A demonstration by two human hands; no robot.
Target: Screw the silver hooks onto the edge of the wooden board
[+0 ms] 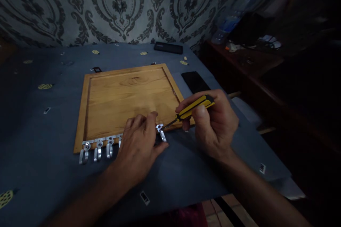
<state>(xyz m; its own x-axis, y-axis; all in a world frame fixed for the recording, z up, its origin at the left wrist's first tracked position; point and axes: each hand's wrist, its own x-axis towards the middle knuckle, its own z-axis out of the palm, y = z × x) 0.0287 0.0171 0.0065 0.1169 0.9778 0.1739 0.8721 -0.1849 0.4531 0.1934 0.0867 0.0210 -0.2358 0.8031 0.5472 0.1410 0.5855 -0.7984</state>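
Here at the wooden board (128, 92), lying on the blue cloth (61, 188), the right hand (218, 127) is gripping a yellow-and-black screwdriver (195, 108) beyond the near-right corner, fingers closed around its handle. The shaft is slanting down to a metal hook (162, 135) on the board's near edge, but whether the tip is meeting a screw, I cannot tell. The left hand (137, 145) is resting over that edge, thumb and index finger spread about the hook; whether they are pinching it is unclear. More hooks (110, 145) are lining the edge to its left. With the shaft leaning so low, the tip could be slipping off and jabbing those nearby fingers; a light hold could be letting the hook twist crooked.
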